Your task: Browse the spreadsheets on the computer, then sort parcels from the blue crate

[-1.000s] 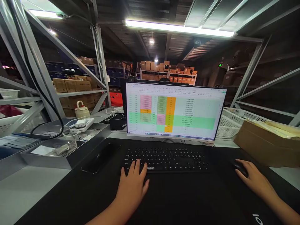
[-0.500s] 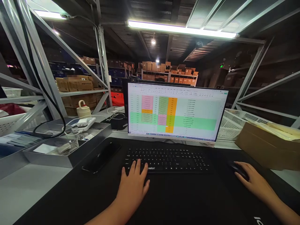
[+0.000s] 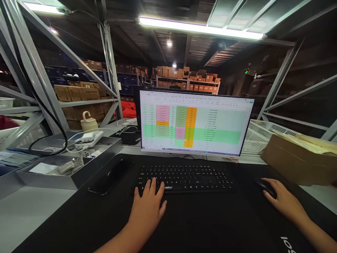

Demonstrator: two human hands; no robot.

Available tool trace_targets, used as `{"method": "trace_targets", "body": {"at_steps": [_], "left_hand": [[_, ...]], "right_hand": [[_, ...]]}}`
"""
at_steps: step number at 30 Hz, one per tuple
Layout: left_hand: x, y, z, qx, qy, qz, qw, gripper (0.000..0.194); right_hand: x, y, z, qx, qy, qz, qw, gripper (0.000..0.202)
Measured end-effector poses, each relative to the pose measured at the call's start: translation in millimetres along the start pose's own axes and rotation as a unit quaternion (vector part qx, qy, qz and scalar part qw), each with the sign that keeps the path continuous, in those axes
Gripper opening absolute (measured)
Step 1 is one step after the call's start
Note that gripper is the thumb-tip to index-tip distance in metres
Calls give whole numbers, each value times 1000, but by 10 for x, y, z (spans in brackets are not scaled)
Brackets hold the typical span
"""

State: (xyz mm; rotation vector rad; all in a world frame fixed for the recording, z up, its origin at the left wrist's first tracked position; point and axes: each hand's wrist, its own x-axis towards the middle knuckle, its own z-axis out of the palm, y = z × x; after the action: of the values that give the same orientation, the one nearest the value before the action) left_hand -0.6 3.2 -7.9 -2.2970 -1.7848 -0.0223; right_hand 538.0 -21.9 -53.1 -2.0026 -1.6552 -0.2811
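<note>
My left hand [image 3: 147, 205] lies with its fingers spread over the lower left keys of a black keyboard [image 3: 202, 181]. Off to the right, my right hand [image 3: 285, 198] curls over a black computer mouse [image 3: 265, 186], whose far side is partly covered by the fingers. Both rest on a large black desk mat [image 3: 200, 221]. Behind the keyboard stands a monitor [image 3: 216, 121] showing a spreadsheet with pink, green and orange cells; its text is too small to read.
A dark phone [image 3: 110, 177] lies left of the keyboard. Further left, a grey tray [image 3: 52, 179] holds small packets beneath a white power strip [image 3: 91, 138]. A cream lidded bottle [image 3: 88, 123] stands behind. At right are a cardboard box [image 3: 292, 160] and white perforated baskets [image 3: 255, 140].
The whole view has shifted slightly, so the desk items sit a little further left in the picture. Both hands keep their places on the keyboard and mouse.
</note>
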Motion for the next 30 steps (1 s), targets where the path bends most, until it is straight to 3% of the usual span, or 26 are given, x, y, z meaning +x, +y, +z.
{"method": "trace_targets", "body": {"at_steps": [12,17,21,30], "left_hand": [[11,4,5,19,0,5,1000,55],[28,-24,100,49,22,9,999,54],[48,-42,164,70,36,14,997,54],[24,-32,108,68,23,16,997,54]], "right_hand": [[-3,-35,-35,-15,-12,17,1000,51],[-43,-152,-154,-44,-41,35,998,45],[-54,-115,-177,-44,-40,30,998,40],[-64,-239,-200,-37,-40,37,998,42]]}}
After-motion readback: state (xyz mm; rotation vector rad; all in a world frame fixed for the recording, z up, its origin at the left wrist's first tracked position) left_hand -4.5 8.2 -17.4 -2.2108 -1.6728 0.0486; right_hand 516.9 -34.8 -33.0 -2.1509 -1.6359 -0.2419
